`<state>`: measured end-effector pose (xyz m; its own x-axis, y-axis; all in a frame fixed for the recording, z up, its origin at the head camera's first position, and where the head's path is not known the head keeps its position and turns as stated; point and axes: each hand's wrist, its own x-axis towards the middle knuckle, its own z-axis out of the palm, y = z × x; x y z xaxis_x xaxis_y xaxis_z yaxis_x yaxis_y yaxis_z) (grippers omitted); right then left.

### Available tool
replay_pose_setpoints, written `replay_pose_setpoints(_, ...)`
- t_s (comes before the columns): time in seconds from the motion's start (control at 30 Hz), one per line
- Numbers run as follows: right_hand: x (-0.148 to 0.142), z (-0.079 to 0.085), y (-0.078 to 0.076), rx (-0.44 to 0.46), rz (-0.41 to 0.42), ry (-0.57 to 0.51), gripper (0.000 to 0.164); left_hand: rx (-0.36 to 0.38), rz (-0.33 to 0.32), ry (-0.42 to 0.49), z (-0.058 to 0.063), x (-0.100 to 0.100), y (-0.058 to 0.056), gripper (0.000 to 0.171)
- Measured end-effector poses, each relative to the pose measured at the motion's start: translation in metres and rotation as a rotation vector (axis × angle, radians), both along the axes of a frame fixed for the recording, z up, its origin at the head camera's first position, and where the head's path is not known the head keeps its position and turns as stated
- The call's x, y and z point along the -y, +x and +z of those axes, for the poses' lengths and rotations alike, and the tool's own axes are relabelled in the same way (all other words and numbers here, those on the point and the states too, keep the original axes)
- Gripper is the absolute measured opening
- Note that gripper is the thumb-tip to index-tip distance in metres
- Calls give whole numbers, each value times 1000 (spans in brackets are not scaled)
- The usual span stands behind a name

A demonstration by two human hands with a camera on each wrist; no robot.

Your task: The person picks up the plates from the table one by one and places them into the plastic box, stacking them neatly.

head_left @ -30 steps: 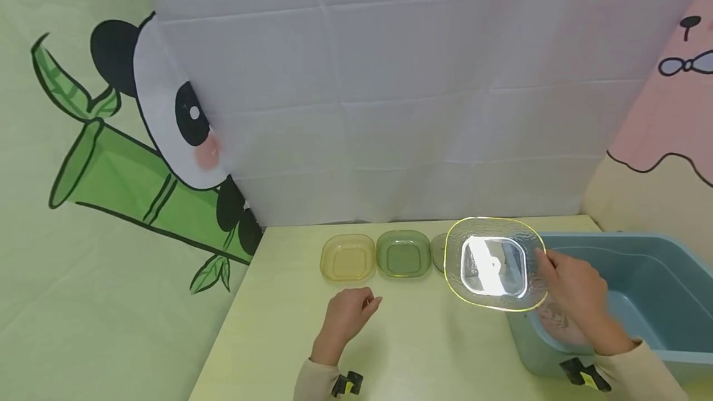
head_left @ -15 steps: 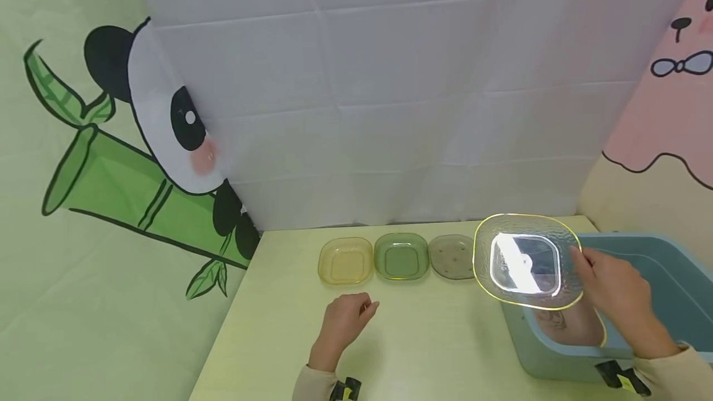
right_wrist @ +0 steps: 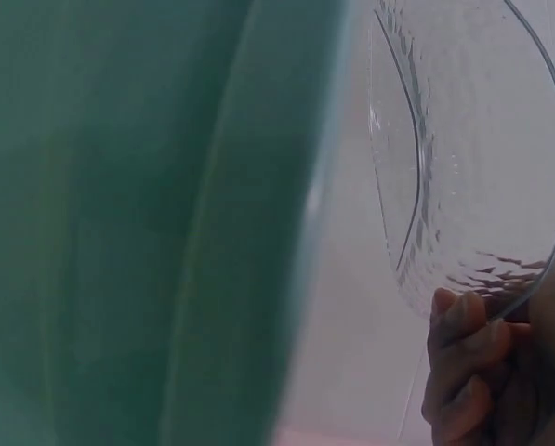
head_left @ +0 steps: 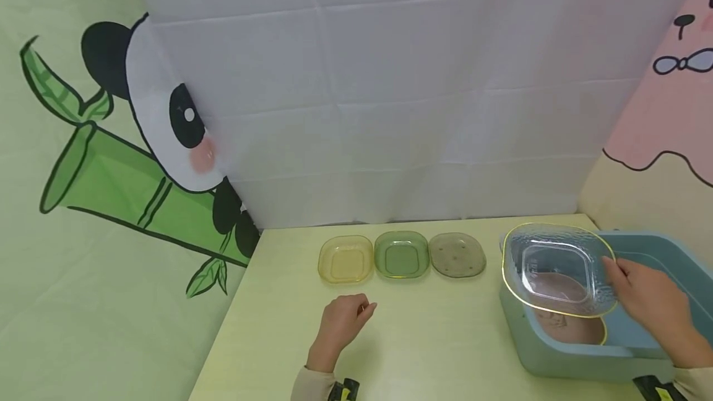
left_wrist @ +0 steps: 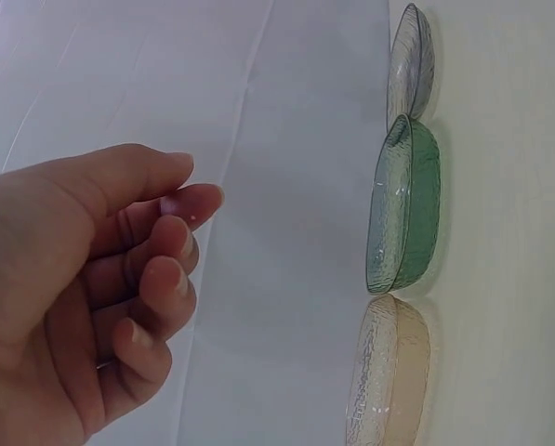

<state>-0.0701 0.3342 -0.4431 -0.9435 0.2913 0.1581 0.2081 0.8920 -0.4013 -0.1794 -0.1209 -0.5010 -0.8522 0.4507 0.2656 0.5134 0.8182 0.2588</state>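
My right hand (head_left: 652, 296) pinches the right edge of a clear, rounded-square plate (head_left: 515, 265) with a shiny yellowish rim. It holds the plate over the left part of a blue plastic tub (head_left: 535, 361). In the right wrist view the fingers (right_wrist: 463, 321) curl at the rippled plate (right_wrist: 500, 139), beside the tub's large blurred wall (right_wrist: 119, 223). My left hand (head_left: 344, 322) hovers over the table, its fingers loosely curled around nothing. Closest to it stand a yellow plate (head_left: 345, 258) and a green plate (head_left: 401, 254), then a grey plate (head_left: 458, 255) further right.
Inside the tub at its near left corner lies a pinkish thing with a yellow rim (head_left: 568, 330), partly seen through the clear plate. The pale yellow table (head_left: 434, 339) meets a white cloth wall (head_left: 390, 110) at the back. Printed cloths hang at both sides.
My right hand has carried the clear plate rightward, from beside the grey plate to over the tub. The grey plate now shows fully. My left hand has stayed almost still.
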Motion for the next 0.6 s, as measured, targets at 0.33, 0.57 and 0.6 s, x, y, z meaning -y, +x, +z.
replay_pose_setpoints(0.33, -28, -15, 3, 0, 7, -1, 53, -8, -5, -2, -2, 0, 0, 26)
replay_pose_setpoints(0.57, -42, -7, -1, 8, 85, 59, 50, 13, -5, -12, -4, 1, 1, 26)
replay_pose_setpoints(0.6, -44, -6, -2, 13, 94, 73, 50, 16, -5, -15, -4, 1, 1, 26)
